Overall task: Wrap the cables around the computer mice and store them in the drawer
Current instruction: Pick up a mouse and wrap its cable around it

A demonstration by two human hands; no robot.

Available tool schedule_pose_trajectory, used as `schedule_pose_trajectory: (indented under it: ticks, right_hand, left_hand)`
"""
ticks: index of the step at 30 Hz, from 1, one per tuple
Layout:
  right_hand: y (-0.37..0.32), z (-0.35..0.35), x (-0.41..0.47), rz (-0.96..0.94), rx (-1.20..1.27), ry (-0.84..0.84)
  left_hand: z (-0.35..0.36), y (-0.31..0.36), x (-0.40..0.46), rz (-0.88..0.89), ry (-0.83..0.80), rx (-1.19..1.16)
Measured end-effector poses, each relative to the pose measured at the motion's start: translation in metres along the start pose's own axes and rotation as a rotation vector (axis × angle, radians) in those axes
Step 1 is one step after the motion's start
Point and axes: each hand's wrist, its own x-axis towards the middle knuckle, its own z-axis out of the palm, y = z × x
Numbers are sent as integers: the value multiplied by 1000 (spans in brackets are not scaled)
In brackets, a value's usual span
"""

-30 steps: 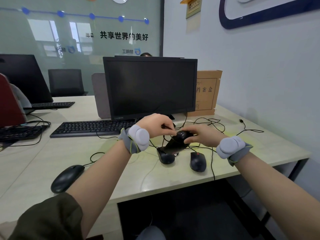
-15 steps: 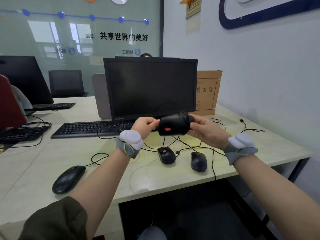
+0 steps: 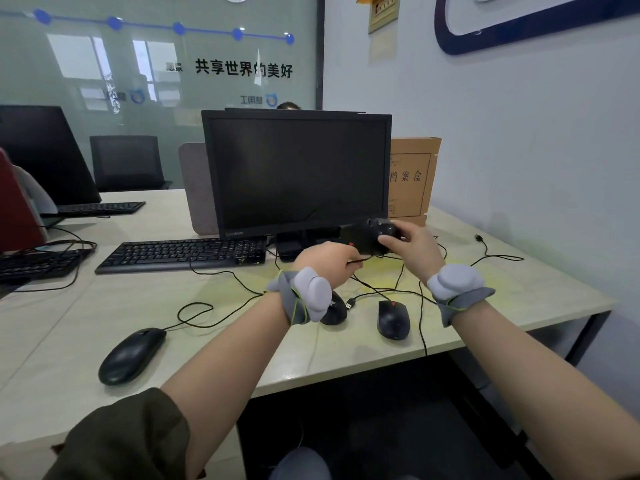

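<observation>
A black wired mouse (image 3: 369,239) is held in the air in front of the monitor's lower right corner. My right hand (image 3: 412,245) grips its right end. Just below and left of it, my left hand (image 3: 327,265) pinches its thin black cable (image 3: 360,260). Two more black mice lie on the desk below my hands: one (image 3: 334,311) partly hidden behind my left wrist, one (image 3: 393,320) with a red wheel to its right. Their cables tangle across the desk. A fourth black mouse (image 3: 131,355) lies at the front left. No drawer is in view.
A black monitor (image 3: 296,173) and keyboard (image 3: 181,254) stand behind my hands on the beige desk (image 3: 502,306). A brown cardboard file box (image 3: 412,180) is at the back right against the wall. A loose USB plug (image 3: 479,238) lies far right. More keyboards sit at left.
The mouse was lifted off the desk and carried up and to the right. My left hand dropped slightly and now pulls the cable under the mouse.
</observation>
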Motion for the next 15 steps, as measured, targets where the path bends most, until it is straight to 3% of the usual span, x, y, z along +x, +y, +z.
schedule_pose_trajectory:
  ticks: [2,5,8,10,12,15]
  right_hand:
    - [-1,-2,-1,-31,-190,-107]
    - [-6,-2,-3,-65,-270,-312]
    - [-12,-8,-4,-83,-297,-451]
    - [-14,-11,-5,-42,-156,-554]
    - [-16,-12,-10,27,141,-684]
    - [-21,-10,-15,115,570,-781]
  left_hand:
    - [-3,-1,1,-24,48,47]
    - [-9,-7,2,51,154,118]
    - [-20,-18,4,156,197,7]
    - [-28,-27,4,214,126,-179]
    - [-34,-34,2,249,79,-369]
    - [-34,-39,-1,212,135,-675]
